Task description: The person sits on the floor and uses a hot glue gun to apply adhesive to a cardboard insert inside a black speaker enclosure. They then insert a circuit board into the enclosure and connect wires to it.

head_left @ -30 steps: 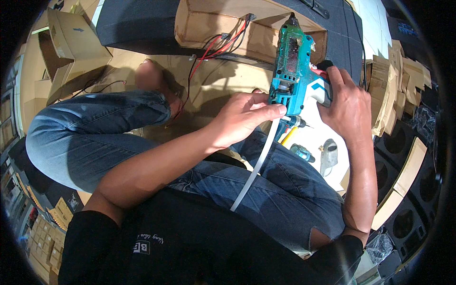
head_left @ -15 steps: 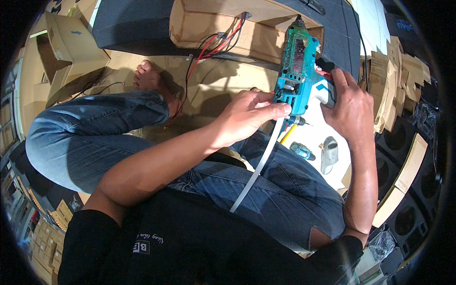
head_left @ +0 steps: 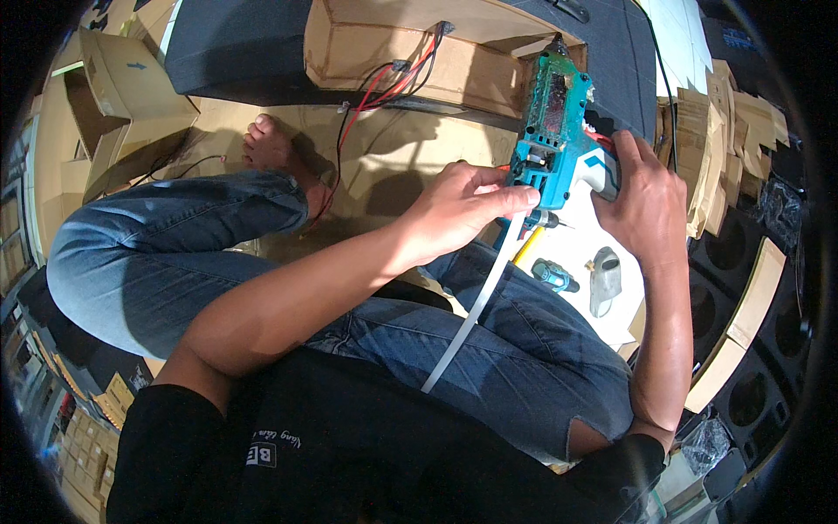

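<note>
A teal glue gun (head_left: pixel 559 105) is held over the right end of a wooden recess (head_left: pixel 384 52) in a black carpet-covered cabinet (head_left: pixel 240 44), its dark nozzle pointing away from me. My right hand (head_left: pixel 646 196) wraps round its grey handle. At the gun's rear, my left hand (head_left: pixel 467 210) pinches a long white glue stick (head_left: pixel 471 319) where it enters the body; the fingers under the thumb are partly hidden. The stick's free end hangs down across my lap. Red and black wires (head_left: pixel 384 92) come out of the recess wall and trail over its near edge.
On a white surface to the right lie a teal-and-black power tool (head_left: pixel 554 275) and a grey slipper (head_left: pixel 604 284). An open cardboard box (head_left: pixel 131 96) stands at the left. Black speaker cabinets (head_left: pixel 746 384) and stacked cardboard (head_left: pixel 698 157) line the right. My bare foot (head_left: pixel 266 144) rests near the wires.
The glue gun's nozzle has shifted slightly right and toward me against the recess. Both hands keep their hold, and the view has moved a little.
</note>
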A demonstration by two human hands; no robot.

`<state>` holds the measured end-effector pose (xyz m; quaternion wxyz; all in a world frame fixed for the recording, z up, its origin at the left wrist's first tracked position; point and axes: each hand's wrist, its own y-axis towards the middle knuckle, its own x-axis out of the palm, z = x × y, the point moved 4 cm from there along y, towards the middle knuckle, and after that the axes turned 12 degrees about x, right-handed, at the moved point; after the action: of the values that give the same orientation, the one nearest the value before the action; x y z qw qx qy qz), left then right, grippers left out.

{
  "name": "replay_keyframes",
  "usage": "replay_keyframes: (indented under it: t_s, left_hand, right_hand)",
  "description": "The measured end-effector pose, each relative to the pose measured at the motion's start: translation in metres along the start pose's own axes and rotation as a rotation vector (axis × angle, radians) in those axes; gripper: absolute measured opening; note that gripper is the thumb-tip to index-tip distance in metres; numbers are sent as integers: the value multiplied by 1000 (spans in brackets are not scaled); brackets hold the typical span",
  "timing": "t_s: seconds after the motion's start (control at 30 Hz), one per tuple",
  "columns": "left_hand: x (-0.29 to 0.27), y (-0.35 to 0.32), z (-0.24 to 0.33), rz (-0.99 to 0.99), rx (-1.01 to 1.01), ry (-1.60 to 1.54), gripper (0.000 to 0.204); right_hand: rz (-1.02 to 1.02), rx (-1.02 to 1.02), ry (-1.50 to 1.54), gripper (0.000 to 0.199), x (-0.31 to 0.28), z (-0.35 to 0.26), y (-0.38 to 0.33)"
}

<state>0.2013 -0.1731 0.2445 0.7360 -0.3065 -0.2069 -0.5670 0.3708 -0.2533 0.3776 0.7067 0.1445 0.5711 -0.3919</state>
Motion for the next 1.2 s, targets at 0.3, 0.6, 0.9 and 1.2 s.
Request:
replay_keyframes:
  t_s: [0.3,0.6,0.9,1.2]
  left_hand:
    - [-1,1,-1,-2,14,-58,44]
    - [-1,0,0,-6,48,-76,41]
    - [-9,-5,9,52,9,4,34]
    - [-66,-20,28,158,-32,199,32]
  right_hand:
    - [53,-46,17,52,3,3,-2]
    - [70,-75,18,65,-2,2,-7]
    - [-17,5,19,65,-13,-9,-12]
    - [-135,-68,253,75,-16,-39,-33]
